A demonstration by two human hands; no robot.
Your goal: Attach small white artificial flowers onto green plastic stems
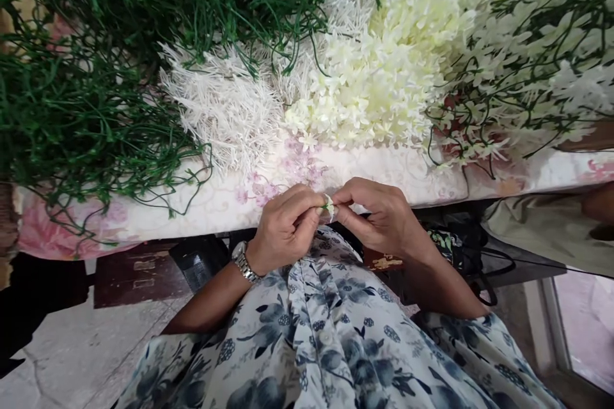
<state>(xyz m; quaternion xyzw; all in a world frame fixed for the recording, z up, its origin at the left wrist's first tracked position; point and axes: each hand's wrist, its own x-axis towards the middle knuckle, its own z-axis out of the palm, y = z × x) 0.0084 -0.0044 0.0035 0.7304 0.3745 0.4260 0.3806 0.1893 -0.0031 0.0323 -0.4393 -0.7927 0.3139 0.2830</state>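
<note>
Your left hand (288, 227) and right hand (377, 214) meet at the table's near edge, fingertips pinching a small white-and-green flower piece (328, 206) between them. Beyond lie wiry, glossy green plastic stems (201, 0), a heap of thin, spiky white strands (228, 102), and soft, star-shaped cream petals (374, 89), all on a pink-flowered cloth (192, 204). Your left wrist wears a linked metal watch (244, 262). You can read no writing.

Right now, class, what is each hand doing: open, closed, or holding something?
Left hand: closed, fingertips pinching a small green and white flower piece.
Right hand: fingertips closed at the same piece's other side.
</note>
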